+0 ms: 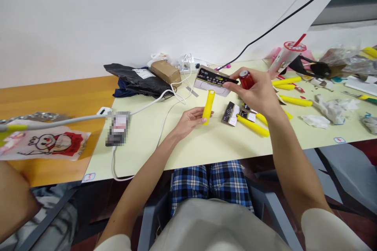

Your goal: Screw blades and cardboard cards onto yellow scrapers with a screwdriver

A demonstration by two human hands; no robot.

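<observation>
My left hand (191, 120) is closed around the lower end of a yellow tube-shaped handle (209, 103), which stands nearly upright above the table. Higher up and to the right, my right hand (255, 89) pinches a black-and-white printed card (212, 81) between thumb and fingers. A red cylinder with a silver end (246, 79) is also in that hand, tucked against the fingers. The card hangs just above the top of the yellow handle; whether they touch I cannot tell. Below the right hand lie another black-and-white card (231, 114) and a yellow handle (253, 125).
More yellow handles (295, 101), crumpled white tissue (315, 121) and a cup with a red straw (284, 57) are on the right. Behind are a black plastic bag (138, 79) and a brown box (165, 72). White cables (161, 128) cross the left side. A person's arm shows at far left.
</observation>
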